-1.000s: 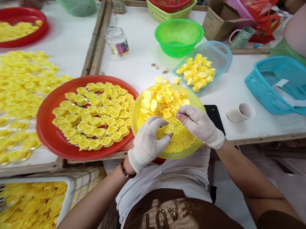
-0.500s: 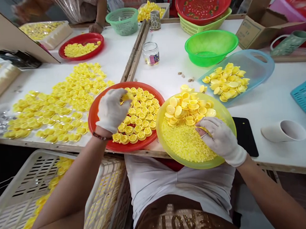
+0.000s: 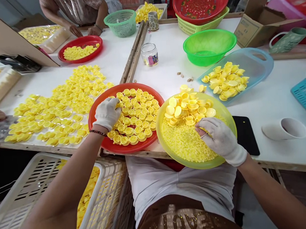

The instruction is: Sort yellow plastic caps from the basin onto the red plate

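- We see two hands in white gloves over a white tabletop (image 3: 168,66), strewn with yellow plastic pieces.
- The left hand (image 3: 107,113) is at the left side of a round red tray (image 3: 111,145); its fingers curl down among small round yellow pieces (image 3: 142,111), and we cannot tell whether they grip one.
- Right of that tray sits a yellow basin (image 3: 229,128), holding pale yellow granules (image 3: 187,143) and, towards its far side, a heap of yellow cup-shaped pieces (image 3: 189,108).
- The right hand (image 3: 217,138) is above the basin's right part, fingers bent together; a thin thing crosses them, too small for us to identify.
- Beyond the basin, we find more cup-shaped pieces in a translucent blue tray (image 3: 257,61), with a green bowl (image 3: 210,54) behind.
- A black flat device (image 3: 246,135) and a white cup (image 3: 272,129) lie to the right.
- At far left, we notice a co-worker's hands (image 3: 93,30) near another red tray (image 3: 96,40).
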`<state>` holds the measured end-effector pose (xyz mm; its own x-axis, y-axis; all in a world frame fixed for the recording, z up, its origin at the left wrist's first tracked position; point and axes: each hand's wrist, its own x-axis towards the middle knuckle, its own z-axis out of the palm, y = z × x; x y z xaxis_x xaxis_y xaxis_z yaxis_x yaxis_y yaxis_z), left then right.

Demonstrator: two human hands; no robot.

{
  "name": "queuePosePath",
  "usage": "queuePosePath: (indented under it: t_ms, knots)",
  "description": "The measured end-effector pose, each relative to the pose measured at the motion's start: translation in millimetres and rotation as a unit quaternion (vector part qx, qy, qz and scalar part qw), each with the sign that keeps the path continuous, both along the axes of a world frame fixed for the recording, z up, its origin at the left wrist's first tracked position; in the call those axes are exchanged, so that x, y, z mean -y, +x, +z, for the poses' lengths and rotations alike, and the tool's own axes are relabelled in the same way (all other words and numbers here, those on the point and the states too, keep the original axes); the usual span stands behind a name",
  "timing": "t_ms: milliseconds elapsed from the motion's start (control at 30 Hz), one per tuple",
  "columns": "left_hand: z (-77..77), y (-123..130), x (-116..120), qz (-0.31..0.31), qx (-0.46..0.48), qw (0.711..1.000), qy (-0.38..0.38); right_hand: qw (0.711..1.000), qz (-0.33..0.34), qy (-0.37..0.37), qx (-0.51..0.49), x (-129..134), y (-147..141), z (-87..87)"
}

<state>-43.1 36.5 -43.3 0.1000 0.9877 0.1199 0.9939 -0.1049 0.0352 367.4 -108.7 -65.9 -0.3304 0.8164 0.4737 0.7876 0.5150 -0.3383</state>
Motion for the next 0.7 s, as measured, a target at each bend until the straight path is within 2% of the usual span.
queuePosePath:
  t_ms: [133,300,533,700]
  knots:
    - [6.7,-2,-6,0.009,-0.038,0.998,-0.055,1.0,0.005,0.006,0.003,0,0,0.5]
    - [14.1,1,-14,0.01,-0.045,0.996,-0.077,1.0,0.001,0.0,-0.007,-1,1,-0.8]
    - [29.3,1,-25,0.054,-0.074,0.985,-0.144,1.0,0.0,0.008,-0.01,-1,1,-0.5]
    - [24.9,4,-30,0.04,-0.067,0.986,-0.146,1.0,0.0,0.001,-0.008,0,1,0.4]
